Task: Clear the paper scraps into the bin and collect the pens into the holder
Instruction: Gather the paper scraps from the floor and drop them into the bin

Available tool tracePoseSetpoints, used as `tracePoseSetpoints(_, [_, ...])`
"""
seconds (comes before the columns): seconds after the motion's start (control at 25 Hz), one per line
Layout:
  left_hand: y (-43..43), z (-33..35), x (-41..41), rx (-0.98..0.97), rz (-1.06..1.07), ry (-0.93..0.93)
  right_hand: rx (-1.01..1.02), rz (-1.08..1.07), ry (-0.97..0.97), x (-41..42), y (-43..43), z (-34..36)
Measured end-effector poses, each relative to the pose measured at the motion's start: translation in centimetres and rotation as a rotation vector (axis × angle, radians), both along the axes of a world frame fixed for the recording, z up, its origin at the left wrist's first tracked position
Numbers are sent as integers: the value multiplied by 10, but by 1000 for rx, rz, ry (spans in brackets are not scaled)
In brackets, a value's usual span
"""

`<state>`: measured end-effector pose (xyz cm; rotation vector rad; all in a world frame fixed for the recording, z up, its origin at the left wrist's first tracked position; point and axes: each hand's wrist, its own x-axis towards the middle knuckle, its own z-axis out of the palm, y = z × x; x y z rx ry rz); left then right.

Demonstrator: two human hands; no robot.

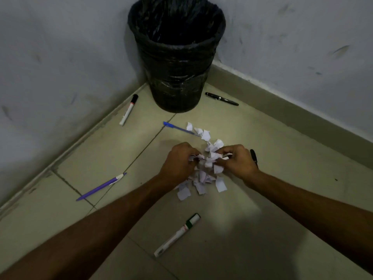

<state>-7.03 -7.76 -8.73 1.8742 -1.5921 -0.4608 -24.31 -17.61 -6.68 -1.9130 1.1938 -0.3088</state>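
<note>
Both hands' fingers pinch paper scraps point(207, 158): left hand point(177, 160), right hand point(238, 160). Pile on floor point(262, 209) between them. Blue pen point(179, 128) at 12, bin point(176, 51) beyond. Green marker point(177, 235) at 6, purple pen point(101, 186) at 8.

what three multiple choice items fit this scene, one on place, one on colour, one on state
1. Where does the bin stand?
A. in the wall corner
B. beside the person's elbow
C. on a table

2. What colour is the cap of the marker nearest the camera?
A. red
B. green
C. yellow

3. What are the hands doing?
A. resting flat
B. holding a pen
C. gathering paper scraps

Key: 1 A, both walls meet behind it; 2 B, the green cap shows; 3 C, left hand and right hand close on scraps.
</note>
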Motion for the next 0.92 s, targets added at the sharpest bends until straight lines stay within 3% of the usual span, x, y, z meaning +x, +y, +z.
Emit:
tracePoseSetpoints(0.16, [8,66,15,-130,189,163,242,-166,-303,15,-7,54])
tracePoseSetpoints(0.4, [-45,182,77,-355,338,353,193,-141,-706,93,-50,178])
tracePoseSetpoints(0.48, [-80,220,103,-432,342,308,129,-96,-766,128,-82,215])
tracePoseSetpoints(0.56, [-120,241,131,-387,414,204,36,-110,-689,161,-114,239])
tracePoseSetpoints(0.76, [-185,225,172,27,573,12,-193,-97,-173,222,-163,226])
tracePoseSetpoints(0.84, [-194,222,178,187,486,-7,-123,-44,21,233,-168,224])
tracePoseSetpoints(0.92, [-195,222,182,295,392,133,77,23,38,235,-164,225])
